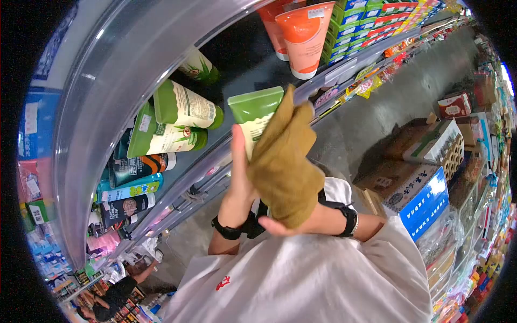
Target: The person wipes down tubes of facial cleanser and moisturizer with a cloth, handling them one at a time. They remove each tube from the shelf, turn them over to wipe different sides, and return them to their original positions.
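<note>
A green-and-cream squeeze tube [256,110] stands tilted in front of me, its flat green end up. My left hand [239,180] is closed on its left side, one finger stretched up along it. The tube's lower part is hidden. My right hand [276,226] holds a brown cloth [288,167], which covers most of that hand and lies against the tube's right side. Beside my hands is a dark shelf with similar green tubes [186,105] lying on it. Two orange tubes [307,40] stand farther along the shelf.
Toothpaste-like tubes [134,169] lie at the shelf's left, under a curved clear rim [89,102]. Stacked small boxes [366,24] fill the far end. Cartons [420,196] stand on the floor to my right. Another person [116,296] is at lower left.
</note>
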A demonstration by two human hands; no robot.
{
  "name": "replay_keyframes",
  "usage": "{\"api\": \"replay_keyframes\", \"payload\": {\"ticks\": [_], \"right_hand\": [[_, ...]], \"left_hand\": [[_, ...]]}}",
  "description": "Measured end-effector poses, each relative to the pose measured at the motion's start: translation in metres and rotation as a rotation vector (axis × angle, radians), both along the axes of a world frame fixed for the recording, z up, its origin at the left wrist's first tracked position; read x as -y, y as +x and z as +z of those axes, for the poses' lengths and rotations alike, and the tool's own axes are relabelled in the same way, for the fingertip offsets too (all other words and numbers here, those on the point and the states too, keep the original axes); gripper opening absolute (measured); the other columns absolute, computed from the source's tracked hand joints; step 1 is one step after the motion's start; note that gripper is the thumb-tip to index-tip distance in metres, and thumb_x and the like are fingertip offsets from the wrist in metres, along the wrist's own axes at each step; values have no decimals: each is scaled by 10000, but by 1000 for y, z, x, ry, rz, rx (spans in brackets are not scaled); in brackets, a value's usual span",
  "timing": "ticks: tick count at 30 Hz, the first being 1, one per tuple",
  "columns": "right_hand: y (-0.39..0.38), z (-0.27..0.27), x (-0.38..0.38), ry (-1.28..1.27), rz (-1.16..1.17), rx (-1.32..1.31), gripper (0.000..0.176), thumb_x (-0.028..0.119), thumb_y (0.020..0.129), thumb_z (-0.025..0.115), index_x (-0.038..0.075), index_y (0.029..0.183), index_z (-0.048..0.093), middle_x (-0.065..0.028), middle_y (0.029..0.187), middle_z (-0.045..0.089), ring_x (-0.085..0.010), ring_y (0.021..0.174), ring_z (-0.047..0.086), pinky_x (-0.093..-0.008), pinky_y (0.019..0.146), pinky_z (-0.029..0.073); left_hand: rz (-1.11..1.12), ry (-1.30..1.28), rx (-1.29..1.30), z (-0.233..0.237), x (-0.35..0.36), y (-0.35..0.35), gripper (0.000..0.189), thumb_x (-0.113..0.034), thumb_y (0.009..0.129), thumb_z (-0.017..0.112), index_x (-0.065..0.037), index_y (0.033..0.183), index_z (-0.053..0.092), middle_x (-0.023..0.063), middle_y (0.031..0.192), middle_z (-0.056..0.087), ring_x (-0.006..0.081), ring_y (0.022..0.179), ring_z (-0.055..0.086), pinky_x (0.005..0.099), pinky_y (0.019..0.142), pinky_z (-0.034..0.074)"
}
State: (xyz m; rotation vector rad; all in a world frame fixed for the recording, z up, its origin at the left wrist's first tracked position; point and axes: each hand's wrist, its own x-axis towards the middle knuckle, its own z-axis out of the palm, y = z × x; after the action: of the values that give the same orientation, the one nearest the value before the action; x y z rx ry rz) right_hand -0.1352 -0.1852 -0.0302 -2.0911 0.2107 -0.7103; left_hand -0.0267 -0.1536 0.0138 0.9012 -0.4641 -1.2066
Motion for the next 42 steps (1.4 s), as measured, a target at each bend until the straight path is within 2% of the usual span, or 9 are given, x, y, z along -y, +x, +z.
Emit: {"api": "replay_keyframes", "payload": {"ticks": [5,15,19,26,33,35,37,39,42], "right_hand": [[-5,-3,6,-56,8,7,559,370,687,572,-18,1076,465,-186,1119,452,-348,1056,411,-430,910,297],[12,22,48,-81,-440,161,262,203,722,574,28,911,527,-129,852,525,-304,797,490,-381,698,378],[10,20,48,297,-505,178,133,139,728,575,49,826,567,-68,671,519,-250,599,505,-359,555,380],[7,9,66,-340,-424,130,310,56,665,584,81,974,579,-41,601,488,-206,523,498,-320,463,359],[18,-3,78,35,-593,351,148,72,775,539,-17,887,576,-36,605,497,-144,502,484,-270,429,347],[18,6,97,898,-873,517,165,167,823,516,18,777,569,12,640,502,-83,518,466,-252,441,359],[10,15,101,982,-849,547,193,201,834,501,31,761,554,23,673,500,-62,556,462,-239,469,369],[8,14,100,1069,-822,570,222,235,846,486,45,744,539,33,706,497,-42,593,457,-226,498,380],[-3,8,90,1005,-816,532,317,265,855,429,-10,981,524,-74,890,559,-131,752,550,-258,667,448]], "left_hand": [[-91,44,-120,-21,12,14,688,-574,820,236,-31,1234,317,100,1192,424,206,1058,444,321,894,352],[-405,142,457,-30,-6,7,579,-436,858,346,27,1205,325,122,1172,425,191,1086,399,297,911,310],[-606,203,429,-24,-9,16,515,-372,866,380,61,1145,386,125,1070,492,165,968,456,287,850,342],[-700,332,418,-26,-10,15,478,-351,864,393,52,1122,410,102,957,541,131,856,486,266,762,383],[-639,310,496,-28,-12,8,501,-366,857,408,45,1142,404,84,967,543,125,861,480,256,765,377],[-635,283,583,-30,-17,2,513,-378,852,415,40,1149,403,79,977,541,123,868,480,256,775,375],[-527,199,187,-33,-28,-5,615,-506,799,426,17,1124,420,88,993,542,141,861,517,256,771,402],[-521,195,201,-41,-32,-1,674,-569,771,403,13,1110,433,97,993,544,156,876,531,259,760,420],[-452,300,75,-42,-33,3,713,-616,770,327,6,1097,448,109,967,551,177,858,543,272,755,425]]}}
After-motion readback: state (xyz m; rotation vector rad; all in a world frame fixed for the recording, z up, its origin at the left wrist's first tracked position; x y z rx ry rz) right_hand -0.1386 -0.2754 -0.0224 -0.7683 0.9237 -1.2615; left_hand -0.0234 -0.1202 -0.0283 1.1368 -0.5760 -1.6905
